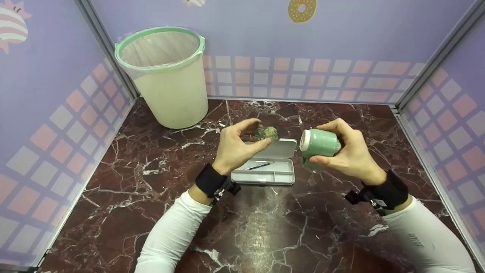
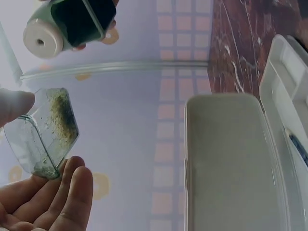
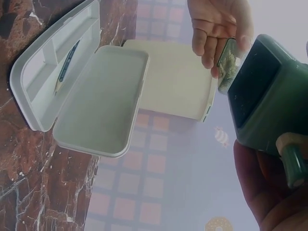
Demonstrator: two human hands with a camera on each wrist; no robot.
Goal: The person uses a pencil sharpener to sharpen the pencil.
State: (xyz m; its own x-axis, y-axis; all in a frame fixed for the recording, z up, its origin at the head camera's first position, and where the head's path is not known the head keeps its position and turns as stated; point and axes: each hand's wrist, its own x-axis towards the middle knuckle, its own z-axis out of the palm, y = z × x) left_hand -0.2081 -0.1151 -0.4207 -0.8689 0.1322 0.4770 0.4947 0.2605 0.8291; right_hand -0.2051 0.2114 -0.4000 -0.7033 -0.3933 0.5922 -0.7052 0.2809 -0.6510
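My left hand pinches a small clear shavings drawer between thumb and fingers, with yellowish-green pencil shavings clumped inside it. In my right hand is a green pencil sharpener, gripped by its body and tipped on its side. Its pale end with a small round hole faces left, and its crank handle shows in the right wrist view. Drawer and sharpener are apart, both above the table. Below and between the hands lies an open grey-white pencil case with one dark pencil in it.
At the back left stands a tall cream waste bin with a green rim and a clear liner. The dark red marbled tabletop is bounded by purple patterned panels at the back and sides. Small white specks dot its surface.
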